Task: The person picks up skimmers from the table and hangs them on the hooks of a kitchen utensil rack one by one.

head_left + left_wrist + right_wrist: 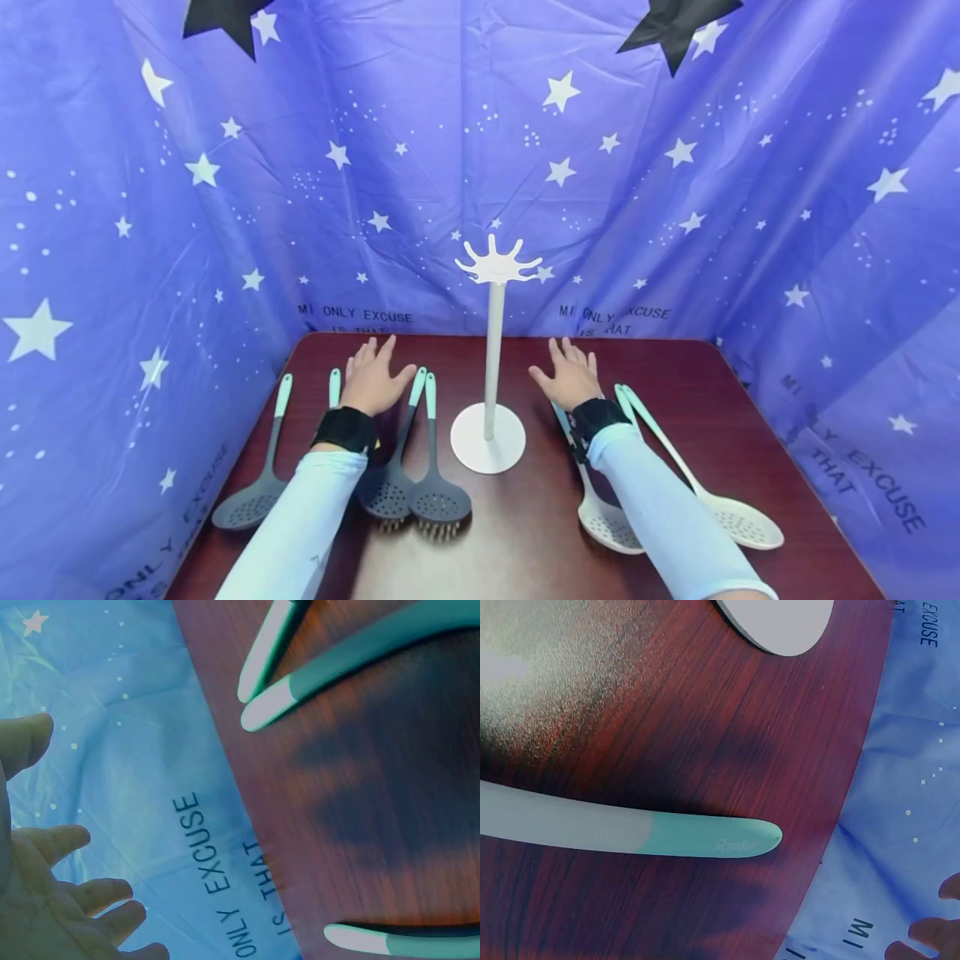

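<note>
My left hand [372, 379], fingers spread, hovers above dark grey utensils with mint handle ends. Close by its thumb are the handles of two perforated skimmers [440, 502]; in the left wrist view, two handle tips [268, 705] nearly meet. Farther left lies a grey slotted turner or spoon [255, 504], and another mint handle [334, 385] is partly hidden by the hand. My right hand [568, 379], also spread, hovers over a white slotted spoon [609, 525], whose handle [712, 835] shows in the right wrist view. Neither hand holds anything.
Between the hands stands a white utensil stand [492, 358] with a round base [468, 442] and a crown of several hooks. A second white slotted spoon [746, 523] lies at the right of the brown table [517, 550]. Blue star-patterned curtain [450, 125] surrounds the table.
</note>
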The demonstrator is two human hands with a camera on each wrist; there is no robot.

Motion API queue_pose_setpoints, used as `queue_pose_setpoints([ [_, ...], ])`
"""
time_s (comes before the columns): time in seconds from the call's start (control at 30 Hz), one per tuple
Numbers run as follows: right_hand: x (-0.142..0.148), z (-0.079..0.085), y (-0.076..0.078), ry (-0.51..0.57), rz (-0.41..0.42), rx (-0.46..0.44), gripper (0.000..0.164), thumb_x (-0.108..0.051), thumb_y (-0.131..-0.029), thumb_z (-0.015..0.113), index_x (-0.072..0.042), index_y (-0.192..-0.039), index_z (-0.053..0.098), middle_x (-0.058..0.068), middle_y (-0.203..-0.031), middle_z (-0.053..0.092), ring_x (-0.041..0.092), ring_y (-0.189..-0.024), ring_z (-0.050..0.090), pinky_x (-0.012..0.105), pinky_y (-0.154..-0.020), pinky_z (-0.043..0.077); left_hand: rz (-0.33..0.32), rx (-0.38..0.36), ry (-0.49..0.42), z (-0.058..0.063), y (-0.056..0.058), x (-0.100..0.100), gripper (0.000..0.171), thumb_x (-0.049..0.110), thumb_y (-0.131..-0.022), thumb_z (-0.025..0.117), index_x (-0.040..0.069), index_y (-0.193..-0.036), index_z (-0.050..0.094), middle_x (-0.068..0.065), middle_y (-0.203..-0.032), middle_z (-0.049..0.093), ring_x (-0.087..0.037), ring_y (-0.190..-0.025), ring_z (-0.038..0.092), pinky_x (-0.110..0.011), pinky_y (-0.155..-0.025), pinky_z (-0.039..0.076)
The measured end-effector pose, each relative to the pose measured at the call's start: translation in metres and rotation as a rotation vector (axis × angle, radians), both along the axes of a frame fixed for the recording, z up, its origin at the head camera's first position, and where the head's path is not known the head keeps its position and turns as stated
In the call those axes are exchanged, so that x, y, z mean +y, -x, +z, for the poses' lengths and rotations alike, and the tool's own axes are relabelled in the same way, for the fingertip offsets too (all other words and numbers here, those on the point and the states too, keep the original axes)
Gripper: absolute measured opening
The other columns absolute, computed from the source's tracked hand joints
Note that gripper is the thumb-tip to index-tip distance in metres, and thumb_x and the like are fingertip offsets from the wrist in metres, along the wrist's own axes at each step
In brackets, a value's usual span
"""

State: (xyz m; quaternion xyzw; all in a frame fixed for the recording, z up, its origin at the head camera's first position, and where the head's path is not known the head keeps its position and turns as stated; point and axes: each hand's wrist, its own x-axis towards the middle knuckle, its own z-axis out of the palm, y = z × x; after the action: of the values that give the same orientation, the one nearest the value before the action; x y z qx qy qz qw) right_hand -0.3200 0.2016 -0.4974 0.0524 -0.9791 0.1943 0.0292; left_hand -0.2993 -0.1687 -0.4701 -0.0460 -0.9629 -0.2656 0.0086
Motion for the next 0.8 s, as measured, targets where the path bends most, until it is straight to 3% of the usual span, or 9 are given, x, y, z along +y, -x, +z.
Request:
queue_pose_setpoints([
  [0.23, 0.001, 0.004, -0.01, 0.023, 0.003, 0.017, 0.083, -0.053, -0.103, 0.055, -0.007, -0.164, 0.025, 0.023, -0.169, 0.018, 0.042, -0.155, 0.018, 0.057, -0.126, 0.002, -0.104, -0.055, -0.239, 0.015, -0.008, 0.019, 0.081, 0.06, -0.105, 0.049, 0.01, -0.164, 0.026, -0.023, -0.166, 0.027, -0.042, -0.153, 0.025, -0.062, -0.119, 0.027],
  [0.37, 0.003, 0.007, -0.016, 0.056, 0.004, 0.033, 0.081, -0.045, -0.102, 0.062, -0.006, -0.163, 0.026, 0.024, -0.168, 0.021, 0.043, -0.154, 0.021, 0.058, -0.124, 0.017, -0.172, -0.017, -0.379, 0.025, -0.015, 0.038, 0.079, 0.062, -0.103, 0.052, 0.009, -0.16, 0.036, -0.018, -0.16, 0.039, -0.036, -0.15, 0.035, -0.056, -0.118, 0.033],
  [0.43, 0.004, 0.009, -0.019, 0.068, 0.011, 0.065, 0.076, -0.038, -0.101, 0.065, -0.005, -0.161, 0.032, 0.024, -0.165, 0.03, 0.043, -0.151, 0.028, 0.058, -0.12, 0.028, -0.205, 0.024, -0.472, 0.027, -0.019, 0.049, 0.073, 0.057, -0.104, 0.055, 0.008, -0.156, 0.041, -0.016, -0.157, 0.044, -0.033, -0.148, 0.039, -0.053, -0.119, 0.034],
  [0.53, 0.008, 0.009, -0.024, 0.072, 0.016, 0.153, 0.058, -0.026, -0.099, 0.069, -0.003, -0.15, 0.051, 0.023, -0.148, 0.052, 0.04, -0.138, 0.049, 0.055, -0.108, 0.045, -0.252, 0.088, -0.66, 0.029, -0.027, 0.066, 0.057, 0.04, -0.106, 0.061, 0.005, -0.15, 0.049, -0.017, -0.151, 0.052, -0.032, -0.143, 0.047, -0.049, -0.117, 0.037],
  [0.63, 0.014, 0.006, -0.031, 0.026, 0.022, 0.221, 0.034, -0.02, -0.097, 0.071, -0.004, -0.127, 0.068, 0.016, -0.122, 0.068, 0.035, -0.113, 0.065, 0.051, -0.091, 0.055, -0.265, 0.14, -0.82, 0.029, -0.036, 0.082, 0.045, 0.027, -0.106, 0.063, 0.003, -0.143, 0.055, -0.018, -0.143, 0.058, -0.03, -0.135, 0.054, -0.046, -0.115, 0.041],
  [0.8, 0.02, 0.002, -0.051, -0.115, 0.062, 0.155, 0.015, -0.022, -0.093, 0.076, -0.007, -0.098, 0.072, 0.007, -0.089, 0.068, 0.029, -0.084, 0.068, 0.048, -0.072, 0.055, -0.223, 0.182, -0.968, 0.025, -0.043, 0.105, 0.037, 0.023, -0.107, 0.06, 0.003, -0.138, 0.058, -0.02, -0.134, 0.062, -0.028, -0.126, 0.06, -0.044, -0.111, 0.044],
])
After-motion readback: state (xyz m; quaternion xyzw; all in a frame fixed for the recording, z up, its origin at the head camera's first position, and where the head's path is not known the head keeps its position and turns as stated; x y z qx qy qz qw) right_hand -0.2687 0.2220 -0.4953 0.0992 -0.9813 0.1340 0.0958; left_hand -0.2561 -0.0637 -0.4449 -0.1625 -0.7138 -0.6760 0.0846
